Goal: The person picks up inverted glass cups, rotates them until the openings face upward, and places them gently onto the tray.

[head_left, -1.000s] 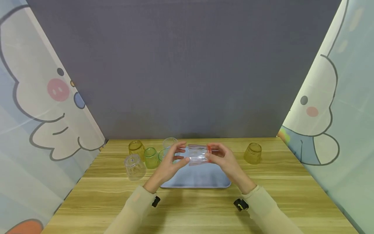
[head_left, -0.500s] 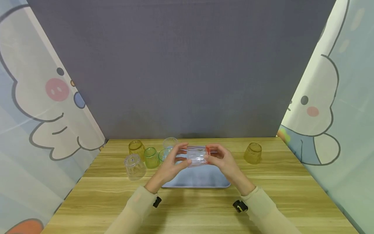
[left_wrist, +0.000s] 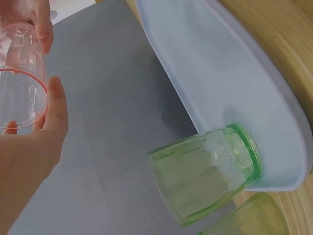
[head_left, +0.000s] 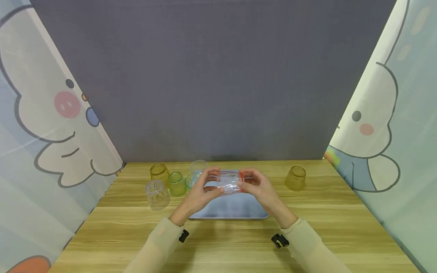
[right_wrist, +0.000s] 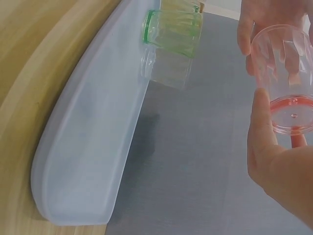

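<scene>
"Currently, where is the cup [head_left: 227, 181]?"

"Held on its side in mid-air, above the tray [head_left: 230, 209] on the counter [head_left: 218, 242], touching neither."

"State of each grip?"

"Both closed on the cup: the left hand [head_left: 201, 192] at the rim end, the right hand [head_left: 260, 188] at the reddish base, thumbs opposing fingers."

"Expected handling?"

"Judged light and stiff; glass or clear plastic, cannot tell. Smooth walls may slip, and the thin rim may crack if squeezed."

"Recommended hold?"

"Around the fluted wall near the base, where it looks sturdiest, with gentle, even pressure from both sides; keep load off the rim."
</scene>
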